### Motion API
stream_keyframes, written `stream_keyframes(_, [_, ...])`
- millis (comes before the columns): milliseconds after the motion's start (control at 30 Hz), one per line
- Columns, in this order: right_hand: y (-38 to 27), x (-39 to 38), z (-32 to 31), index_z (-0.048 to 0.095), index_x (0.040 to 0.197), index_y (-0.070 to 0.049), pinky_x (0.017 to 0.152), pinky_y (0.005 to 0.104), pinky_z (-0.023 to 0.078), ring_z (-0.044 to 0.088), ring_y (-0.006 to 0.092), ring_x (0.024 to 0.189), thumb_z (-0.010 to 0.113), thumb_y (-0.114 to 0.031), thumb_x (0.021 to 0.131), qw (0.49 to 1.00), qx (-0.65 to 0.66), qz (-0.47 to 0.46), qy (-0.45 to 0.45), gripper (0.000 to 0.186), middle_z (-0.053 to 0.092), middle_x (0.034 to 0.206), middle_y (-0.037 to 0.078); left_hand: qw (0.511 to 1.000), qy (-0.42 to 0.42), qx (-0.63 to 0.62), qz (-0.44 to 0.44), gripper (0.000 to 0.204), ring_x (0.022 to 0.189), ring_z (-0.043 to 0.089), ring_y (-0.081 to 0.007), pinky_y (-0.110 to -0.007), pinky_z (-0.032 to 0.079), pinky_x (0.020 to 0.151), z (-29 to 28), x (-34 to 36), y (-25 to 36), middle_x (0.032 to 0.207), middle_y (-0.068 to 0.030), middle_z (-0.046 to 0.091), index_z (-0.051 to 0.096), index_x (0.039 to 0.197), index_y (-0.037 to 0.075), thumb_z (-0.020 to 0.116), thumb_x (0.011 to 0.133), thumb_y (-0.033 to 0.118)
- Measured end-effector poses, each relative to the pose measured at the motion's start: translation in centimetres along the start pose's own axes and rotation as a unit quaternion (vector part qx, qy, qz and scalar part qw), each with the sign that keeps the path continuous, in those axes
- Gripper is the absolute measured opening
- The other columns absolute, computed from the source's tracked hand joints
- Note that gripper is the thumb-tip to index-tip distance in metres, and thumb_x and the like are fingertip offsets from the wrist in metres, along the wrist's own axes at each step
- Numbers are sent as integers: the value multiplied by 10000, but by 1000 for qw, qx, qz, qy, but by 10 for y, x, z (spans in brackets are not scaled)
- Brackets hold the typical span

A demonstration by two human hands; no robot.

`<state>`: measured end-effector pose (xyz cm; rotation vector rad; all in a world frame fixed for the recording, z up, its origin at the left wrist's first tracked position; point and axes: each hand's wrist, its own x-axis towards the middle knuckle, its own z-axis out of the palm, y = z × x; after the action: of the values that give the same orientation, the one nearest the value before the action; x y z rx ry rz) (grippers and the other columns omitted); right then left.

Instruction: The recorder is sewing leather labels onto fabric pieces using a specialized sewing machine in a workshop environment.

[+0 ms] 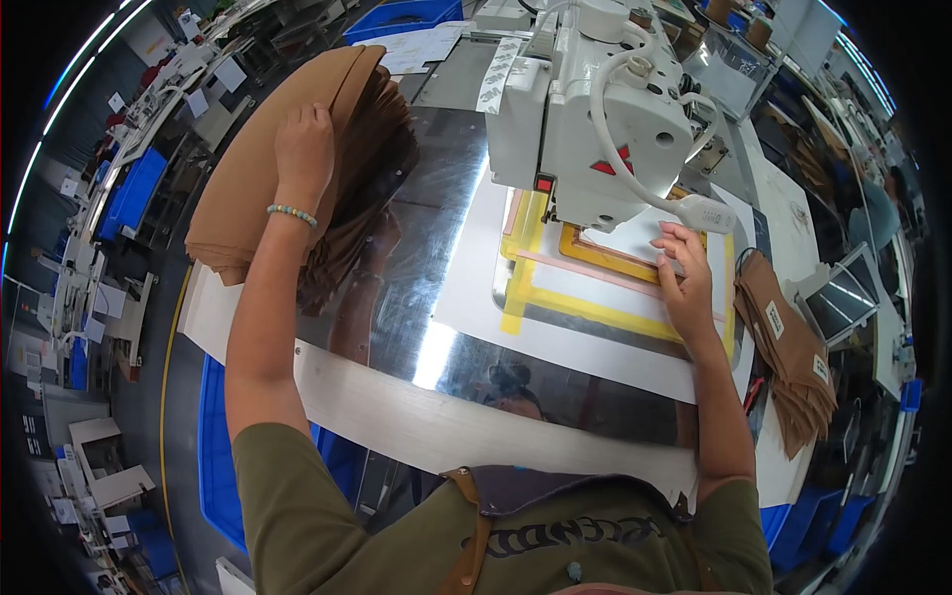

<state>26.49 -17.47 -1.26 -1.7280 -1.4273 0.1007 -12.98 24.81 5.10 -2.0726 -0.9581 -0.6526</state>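
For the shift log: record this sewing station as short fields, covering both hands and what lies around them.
left hand: left hand rests on top of the brown fabric stack, fingers spread
right hand: right hand presses on the white panel in the yellow template frame
machine: white sewing machine stands over the frame
surface: shiny metal table
far right: second brown pile with white labels

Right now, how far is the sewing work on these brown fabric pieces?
Done, it seems: a stack of labelled brown pieces lies at the right. In hand: the right hand rests on the yellow-framed template under the sewing machine. Left: the left hand touches a thick pile of brown pieces, apparently unsewn.
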Motion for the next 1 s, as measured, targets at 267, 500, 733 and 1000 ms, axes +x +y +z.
stream_keyframes(267, [5, -2, 0, 715, 1117, 5, 1032, 374, 512, 613, 327, 1289, 614, 8, 983, 998, -39, -44, 28, 168, 619, 1380, 183, 876, -84, -329, -341, 384, 855, 787, -303, -426, 593, 826, -8, 76, -92, 894, -165, 807, 850, 1123, 118, 711, 983, 448])
stream_keyframes(500, [-2, 0, 3, 723, 1100, -1, 982, 380, 540, 653, 317, 1206, 623, 34, 961, 996, -45, -51, 54, 175, 648, 1351, 171, 949, 72, -298, -68, 249, 881, 764, -310, -393, 595, 805, -88, 48, -34, 1042, -127, 806, 839, 1117, 93, 724, 1024, 294])
stream_keyframes(733, [-53, -9, 16, 724, 1145, -14, 974, 398, 558, 662, 326, 1190, 695, 27, 896, 980, -97, -156, -79, 254, 694, 1300, 123, 902, -39, -361, 235, 196, 938, 705, -273, -367, 603, 832, -127, -78, 106, 1173, -103, 789, 790, 1087, 15, 755, 897, 51])
stream_keyframes(1000, [-84, 14, 105, 637, 1374, -31, 863, 350, 614, 696, 250, 1130, 715, -130, 915, 897, -285, -284, -180, 476, 636, 1377, 132, 885, -137, -386, 220, 391, 1056, 697, -277, -384, 597, 892, -139, -129, 117, 1350, -94, 730, 742, 1264, 17, 760, 874, 6])
